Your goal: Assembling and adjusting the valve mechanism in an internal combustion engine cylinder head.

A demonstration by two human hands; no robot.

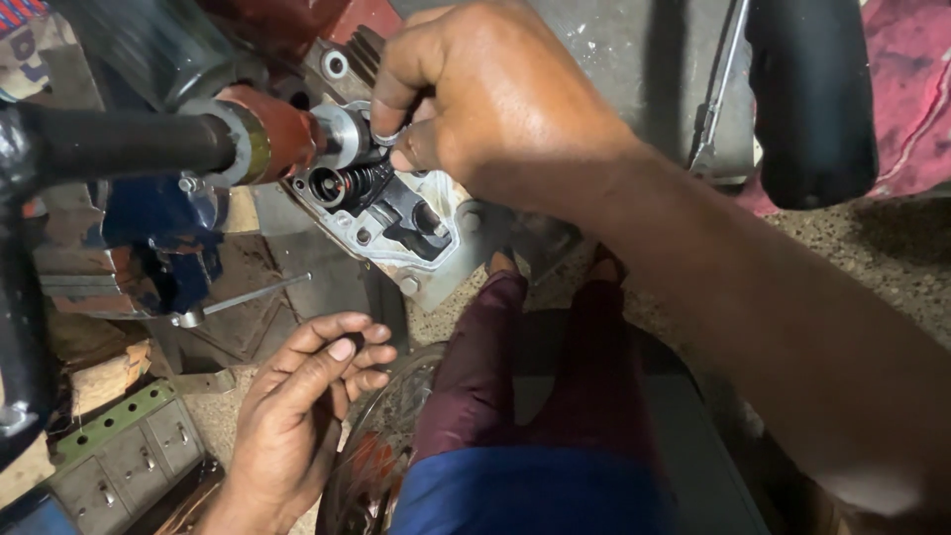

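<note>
Head view: the right hand [495, 99] reaches to the metal pump housing [406, 223], its grip pinched on a small metal ring [386, 137] held at the spring [362, 181] set in the housing's open cavity, just beside the red-collared shaft [272, 139] that enters from the left. The left hand [302, 396] hangs low and well apart from the housing, fingers curled loosely inward, and whether they enclose anything cannot be told. A blue vise [158, 238] sits left of the housing, a green-edged metal box [124, 456] lies lower left, and a dark cylinder [812, 99] stands upper right.
</note>
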